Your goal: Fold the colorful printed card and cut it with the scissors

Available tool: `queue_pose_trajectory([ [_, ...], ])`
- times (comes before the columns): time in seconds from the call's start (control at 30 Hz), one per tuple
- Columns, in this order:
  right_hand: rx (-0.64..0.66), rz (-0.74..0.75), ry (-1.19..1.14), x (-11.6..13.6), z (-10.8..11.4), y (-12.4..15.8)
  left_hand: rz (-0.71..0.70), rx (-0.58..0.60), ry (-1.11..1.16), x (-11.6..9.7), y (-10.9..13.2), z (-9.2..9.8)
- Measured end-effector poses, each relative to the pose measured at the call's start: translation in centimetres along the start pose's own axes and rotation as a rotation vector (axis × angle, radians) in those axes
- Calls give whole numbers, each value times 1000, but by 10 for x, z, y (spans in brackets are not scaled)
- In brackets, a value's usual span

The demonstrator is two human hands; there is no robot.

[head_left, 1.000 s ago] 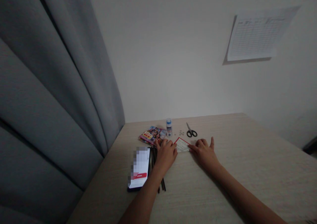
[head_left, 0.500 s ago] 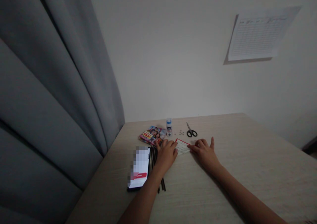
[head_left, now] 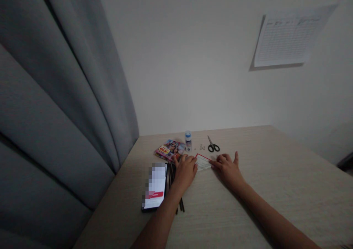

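Note:
A small white card with a red border [head_left: 203,162] lies flat on the pale wooden table [head_left: 275,175]. My left hand [head_left: 185,171] rests on the card's left end, fingers curled down on it. My right hand [head_left: 227,168] presses on the card's right end, thumb stretched away from the fingers. Both forearms lie along the table toward me. Under my left wrist lie several thin black sticks [head_left: 179,203].
A phone with a lit screen [head_left: 155,186] lies left of the sticks. Behind the card are a colourful printed booklet [head_left: 170,150], a small white glue bottle [head_left: 188,141], tiny beads [head_left: 202,146] and black-handled scissors [head_left: 213,146]. Grey curtain [head_left: 55,105] hangs left; a paper sheet [head_left: 286,38] is on the wall.

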State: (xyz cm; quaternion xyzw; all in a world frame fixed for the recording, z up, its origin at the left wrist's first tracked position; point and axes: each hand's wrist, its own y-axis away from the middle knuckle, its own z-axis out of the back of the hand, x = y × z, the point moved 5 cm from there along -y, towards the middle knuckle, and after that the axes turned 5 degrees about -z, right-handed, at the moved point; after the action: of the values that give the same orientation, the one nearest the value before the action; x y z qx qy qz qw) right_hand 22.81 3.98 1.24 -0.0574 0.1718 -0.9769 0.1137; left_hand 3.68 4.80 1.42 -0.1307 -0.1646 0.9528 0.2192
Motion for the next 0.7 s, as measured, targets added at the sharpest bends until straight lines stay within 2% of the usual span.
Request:
queue_pose_trajectory([
  [0.43,27,-1,-16,-2,-6,-1,-4,5,-62,-3,0,-1],
  [0.7,26,-1,-10,-2,-7,-2,-44,13,8,-3,-1,-11],
])
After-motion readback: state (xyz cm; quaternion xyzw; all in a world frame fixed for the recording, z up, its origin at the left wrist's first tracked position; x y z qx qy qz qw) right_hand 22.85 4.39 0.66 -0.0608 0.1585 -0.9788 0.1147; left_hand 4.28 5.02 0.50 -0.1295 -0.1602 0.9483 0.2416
